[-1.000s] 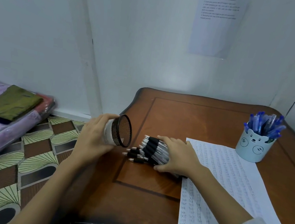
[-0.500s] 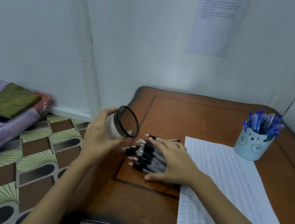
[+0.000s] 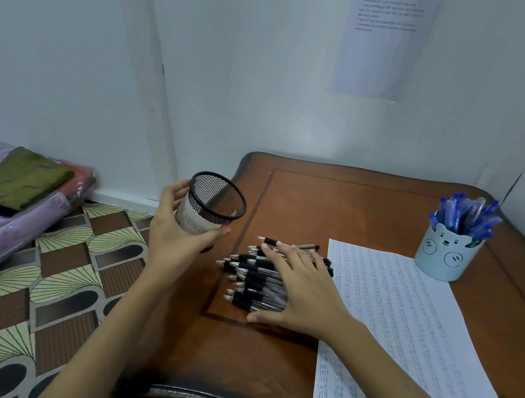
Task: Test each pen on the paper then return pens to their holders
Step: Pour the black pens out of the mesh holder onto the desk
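Pile of black pens (image 3: 252, 284) lies on table (image 3: 340, 205), just left of written paper (image 3: 406, 327), tips pointing left. Right grip (image 3: 304, 292) flat on pile, fingers spread, pressing. Left grip (image 3: 177, 240) curled round black mesh holder (image 3: 215, 203), held tilted in air at table's left edge. Bear holder (image 3: 446, 255) with blue pens (image 3: 466, 215) upright at paper's far corner.

handwritten rows on the paper (image 3: 406, 327) seem to read "test"; the wall sheet (image 3: 384, 45) is illegible.

The brown wooden table (image 3: 373, 210) carries a pile of black pens (image 3: 255, 277) near its left edge, a handwritten sheet of paper (image 3: 406, 327) just beside them, and a bear-faced cup (image 3: 446, 254) of blue pens (image 3: 466, 215) at the paper's far corner.
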